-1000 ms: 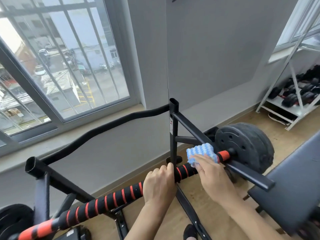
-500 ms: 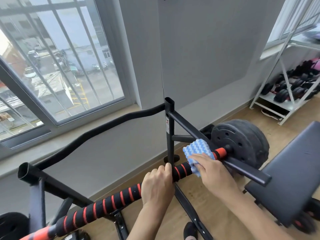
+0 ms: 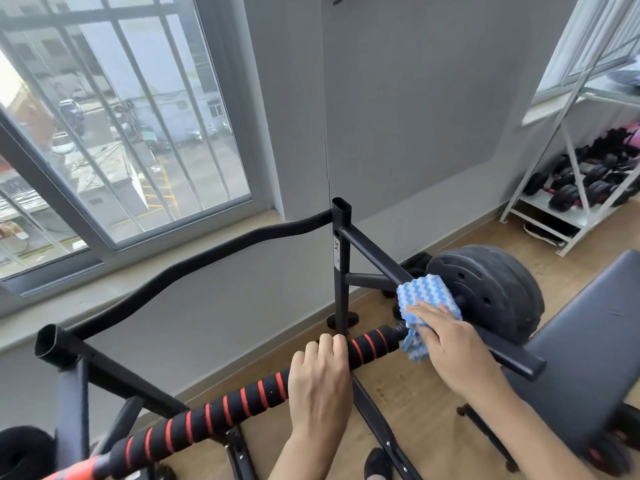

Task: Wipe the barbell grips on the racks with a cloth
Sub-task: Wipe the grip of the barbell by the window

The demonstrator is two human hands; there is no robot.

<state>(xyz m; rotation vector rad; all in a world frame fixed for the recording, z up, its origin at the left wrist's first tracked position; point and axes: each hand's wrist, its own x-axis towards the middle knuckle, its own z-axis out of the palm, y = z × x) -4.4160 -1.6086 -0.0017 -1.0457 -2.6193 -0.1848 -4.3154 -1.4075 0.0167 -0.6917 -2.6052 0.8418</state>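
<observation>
A barbell with a black foam grip banded in red lies across a black rack, running from lower left up to a black weight plate on the right. My left hand grips the bar near its middle, fingers curled over the top. My right hand holds a blue and white patterned cloth wrapped over the bar's right end, just beside the plate. The red end section of the grip is hidden under the cloth.
A black padded bench stands at the right. A white shelf with dumbbells sits at the far right by the wall. A large window fills the left. Another plate shows at the lower left, over a wooden floor.
My right hand has slid the cloth rightward along the bar, from the banded grip onto its end beside the plate. My left hand keeps its hold on the bar.
</observation>
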